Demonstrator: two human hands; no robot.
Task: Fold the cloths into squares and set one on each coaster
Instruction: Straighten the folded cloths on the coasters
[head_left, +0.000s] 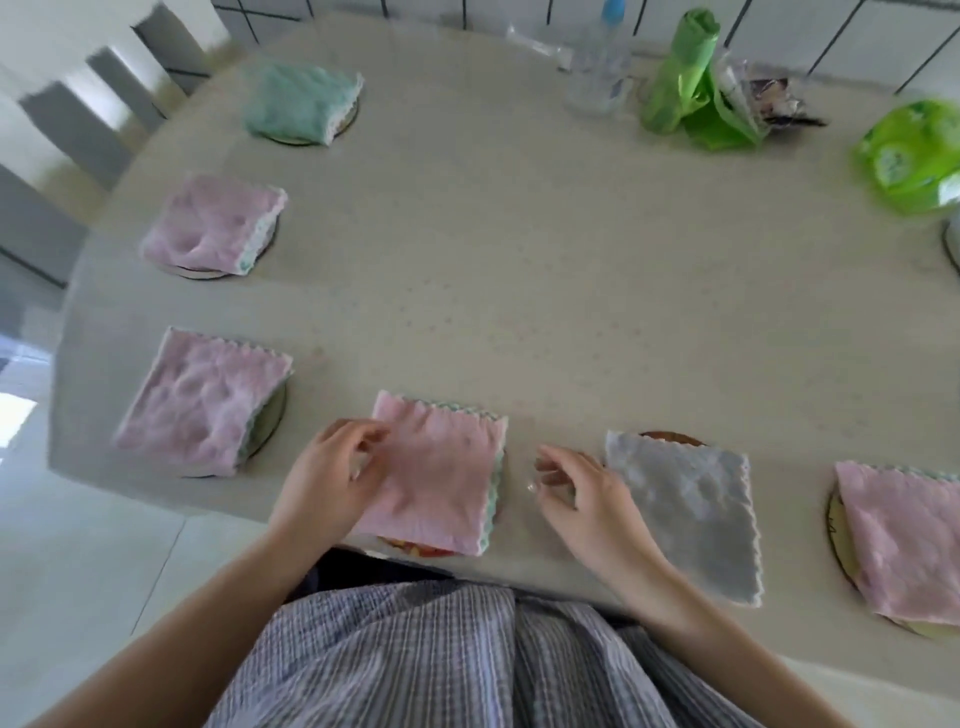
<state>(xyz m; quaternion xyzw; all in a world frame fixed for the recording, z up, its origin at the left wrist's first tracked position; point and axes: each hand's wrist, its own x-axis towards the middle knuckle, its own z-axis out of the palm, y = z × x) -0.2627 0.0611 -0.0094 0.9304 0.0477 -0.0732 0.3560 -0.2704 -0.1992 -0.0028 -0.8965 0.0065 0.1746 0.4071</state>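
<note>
A folded pink cloth (441, 475) lies on a coaster (421, 550) at the table's near edge, straight in front of me. My left hand (332, 478) rests against its left edge, fingers loosely curled and touching the fabric. My right hand (576, 493) hovers just right of it, fingers apart, holding nothing. A folded grey cloth (691, 512) covers a coaster (670, 437) to the right. Further right is another pink cloth (904, 540) on a coaster (839, 540). On the left, two pink cloths (202, 397) (213, 223) and a green cloth (298, 101) each sit on coasters.
At the far right of the beige table (545, 270) stand a clear glass (597, 78), a green plastic bag (685, 83), a dark packet (779, 98) and a green tissue pack (914, 150). Chair backs (67, 130) are at the left.
</note>
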